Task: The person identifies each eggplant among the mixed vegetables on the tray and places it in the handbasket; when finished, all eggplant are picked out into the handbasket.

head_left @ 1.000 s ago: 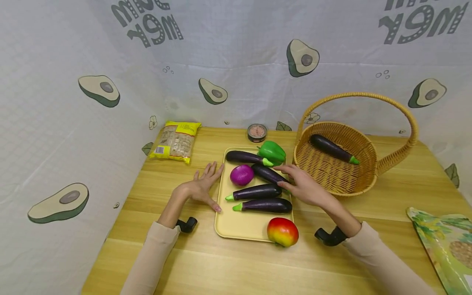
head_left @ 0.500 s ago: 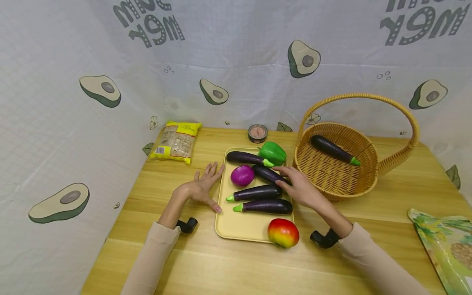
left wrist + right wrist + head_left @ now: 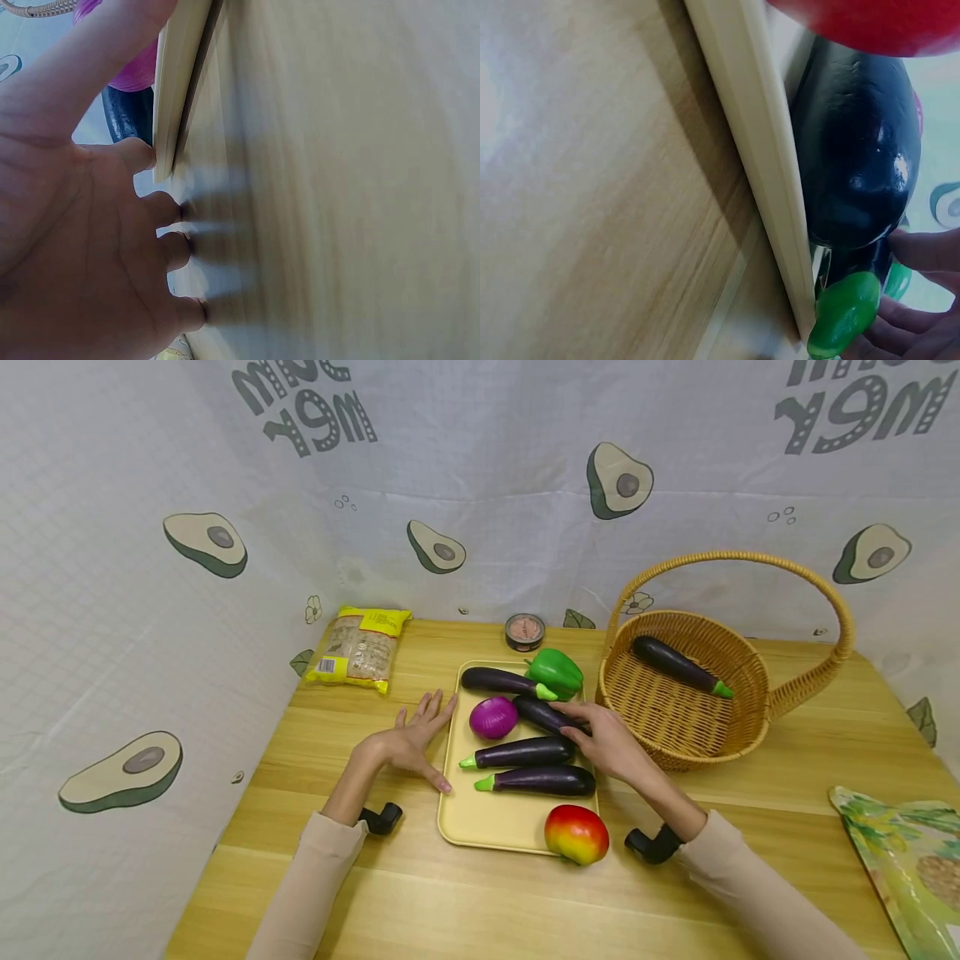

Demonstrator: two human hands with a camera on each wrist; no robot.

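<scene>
In the head view a yellow tray [image 3: 487, 822] bears several dark purple eggplants [image 3: 534, 780], a purple onion [image 3: 493, 717], a green bell pepper [image 3: 556, 672] and a red-yellow mango [image 3: 576, 833]. At its left rim, my left hand [image 3: 408, 743] lies with fingers spread, thumb and index tip touching the edge. My right hand [image 3: 611, 739] reaches over the right rim and pinches a slanted eggplant [image 3: 536, 712], thumb on the near side and fingers on the far side. A green stem end [image 3: 844, 315] shows beside those fingers in the right wrist view; the palm covers it in the head view.
Right of the tray stands a wicker basket [image 3: 667, 727] with a tall handle, one eggplant [image 3: 678, 667] inside. A yellow-labelled bag [image 3: 356, 647] and a small round tin [image 3: 524, 631] sit at the back. Another printed bag [image 3: 911, 860] lies at right.
My right hand has shifted slightly left and its thumb and fingers have come in around the slanted eggplant. The left hand has stayed at the tray's edge.
</scene>
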